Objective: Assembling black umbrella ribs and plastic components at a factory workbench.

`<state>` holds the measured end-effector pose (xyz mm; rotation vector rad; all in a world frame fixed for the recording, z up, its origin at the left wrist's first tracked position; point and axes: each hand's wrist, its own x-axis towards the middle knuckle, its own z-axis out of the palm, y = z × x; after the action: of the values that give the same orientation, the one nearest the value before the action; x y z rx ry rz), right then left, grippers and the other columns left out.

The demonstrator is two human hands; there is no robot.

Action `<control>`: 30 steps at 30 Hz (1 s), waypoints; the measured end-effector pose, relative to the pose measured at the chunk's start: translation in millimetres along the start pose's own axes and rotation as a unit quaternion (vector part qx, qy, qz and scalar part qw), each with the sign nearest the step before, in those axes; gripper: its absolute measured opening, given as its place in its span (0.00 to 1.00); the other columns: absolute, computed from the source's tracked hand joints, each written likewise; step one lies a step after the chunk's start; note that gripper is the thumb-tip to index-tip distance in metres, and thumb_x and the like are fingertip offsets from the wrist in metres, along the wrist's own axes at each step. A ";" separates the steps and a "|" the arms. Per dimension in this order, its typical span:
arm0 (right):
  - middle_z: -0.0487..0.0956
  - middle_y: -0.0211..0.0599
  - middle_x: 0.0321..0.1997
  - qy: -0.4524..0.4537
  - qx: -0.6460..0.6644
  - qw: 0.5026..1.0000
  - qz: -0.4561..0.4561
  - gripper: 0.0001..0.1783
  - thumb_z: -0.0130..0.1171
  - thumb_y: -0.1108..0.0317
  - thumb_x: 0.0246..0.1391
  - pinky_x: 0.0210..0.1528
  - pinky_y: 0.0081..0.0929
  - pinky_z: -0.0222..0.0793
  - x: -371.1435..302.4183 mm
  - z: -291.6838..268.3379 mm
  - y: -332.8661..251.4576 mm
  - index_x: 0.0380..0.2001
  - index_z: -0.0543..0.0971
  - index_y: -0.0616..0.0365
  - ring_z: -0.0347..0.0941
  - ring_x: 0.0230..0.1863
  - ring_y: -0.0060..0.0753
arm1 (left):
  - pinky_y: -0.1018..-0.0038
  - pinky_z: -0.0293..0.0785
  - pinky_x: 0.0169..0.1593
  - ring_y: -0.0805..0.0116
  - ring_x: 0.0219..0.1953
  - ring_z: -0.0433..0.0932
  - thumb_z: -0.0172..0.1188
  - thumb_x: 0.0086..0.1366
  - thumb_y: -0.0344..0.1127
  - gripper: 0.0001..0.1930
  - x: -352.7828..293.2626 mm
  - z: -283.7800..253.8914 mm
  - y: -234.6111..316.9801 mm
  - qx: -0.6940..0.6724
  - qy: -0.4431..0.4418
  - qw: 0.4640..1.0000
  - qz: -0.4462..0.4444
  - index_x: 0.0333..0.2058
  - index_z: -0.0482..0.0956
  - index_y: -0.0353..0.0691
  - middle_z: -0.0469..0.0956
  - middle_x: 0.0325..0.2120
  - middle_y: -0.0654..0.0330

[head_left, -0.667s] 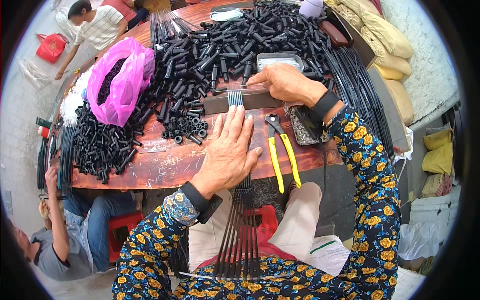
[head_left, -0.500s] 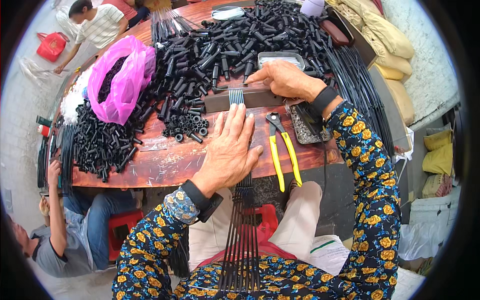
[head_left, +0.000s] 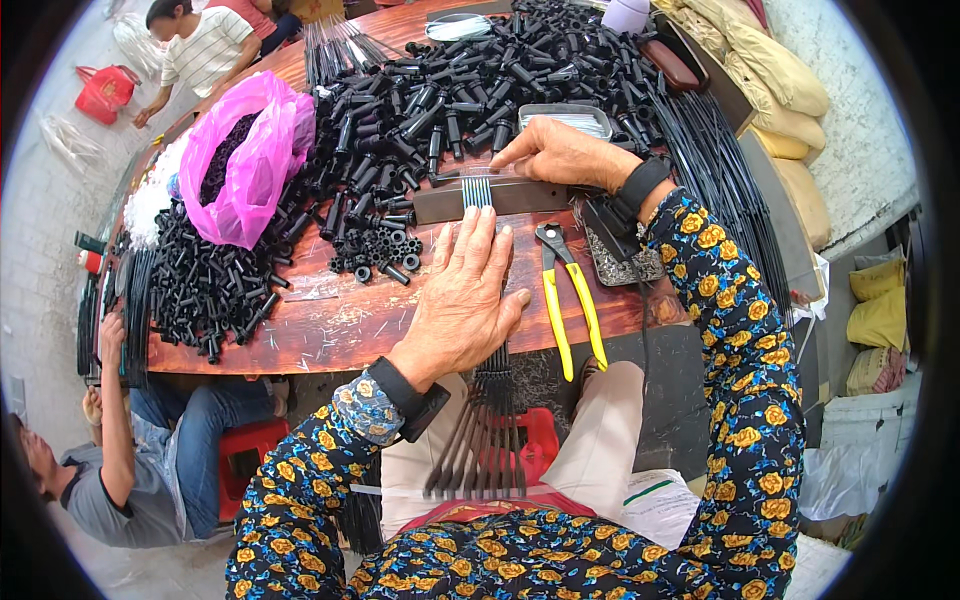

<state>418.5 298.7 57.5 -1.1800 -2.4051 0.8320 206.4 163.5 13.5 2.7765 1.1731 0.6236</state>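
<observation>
My left hand (head_left: pixel 462 292) lies flat, fingers stretched out, over a row of thin dark rods (head_left: pixel 490 400). Their thicker black ends fan out toward my lap. Beyond my fingertips, the rods' pale bluish front ends (head_left: pixel 478 192) lie side by side across a grey metal bar (head_left: pixel 535 197). My right hand (head_left: pixel 572 157) is at the bar's right end, its index finger stretched to the far tips of the rods and its other fingers curled; its thumb is hidden. Yellow-handled pliers (head_left: pixel 573 300) lie right of my left hand, handles past the table edge.
Black tubular parts (head_left: pixel 420 100) heap across the far table. Small black rings (head_left: pixel 375 250) lie left of the bar. A pink plastic bag (head_left: pixel 240 170) stands at the left, a clear tray of small pieces (head_left: pixel 620 260) at the right. Co-workers (head_left: pixel 205 45) sit far left and near left.
The rods' rear ends, which hung low over my lap, now end higher, closer to the table. Both hands keep nearly the same places.
</observation>
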 end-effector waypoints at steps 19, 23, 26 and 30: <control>0.84 0.49 0.35 0.029 0.004 1.000 0.004 0.22 0.51 0.77 0.41 0.38 0.26 0.72 3.1 4.7 -3.8 0.42 0.83 0.60 0.79 0.33 0.30 | 0.51 0.43 0.69 0.43 0.68 0.49 0.56 0.61 0.48 0.34 0.0 3.8 0.5 0.007 0.009 1.000 0.009 0.59 0.63 0.26 0.54 0.63 0.37; 0.83 0.50 0.35 0.023 -0.008 0.999 0.021 0.21 0.52 0.76 0.40 0.40 0.29 0.73 11.2 5.9 -4.5 0.41 0.83 0.62 0.80 0.35 0.35 | 0.52 0.42 0.69 0.43 0.68 0.49 0.55 0.62 0.47 0.34 0.1 -1.1 0.2 0.010 -0.001 1.000 0.000 0.59 0.62 0.26 0.54 0.63 0.36; 0.83 0.51 0.35 0.044 -0.014 0.999 0.023 0.20 0.52 0.75 0.39 0.42 0.31 0.74 14.7 7.7 -10.8 0.39 0.83 0.62 0.80 0.37 0.40 | 0.52 0.42 0.69 0.42 0.68 0.49 0.55 0.62 0.47 0.35 0.3 -0.5 -0.3 0.003 0.002 1.000 -0.003 0.60 0.61 0.27 0.54 0.63 0.36; 0.82 0.54 0.33 0.056 -0.060 0.997 -0.003 0.20 0.54 0.75 0.37 0.43 0.33 0.74 28.4 14.0 -13.9 0.38 0.83 0.63 0.80 0.38 0.45 | 0.52 0.43 0.69 0.42 0.68 0.50 0.55 0.62 0.47 0.35 3.2 -3.3 4.3 0.001 0.001 1.000 -0.002 0.60 0.60 0.27 0.54 0.63 0.36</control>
<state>385.7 309.6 56.6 -1.2297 -2.3940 0.6087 210.0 162.4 18.6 2.7759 1.1799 0.6244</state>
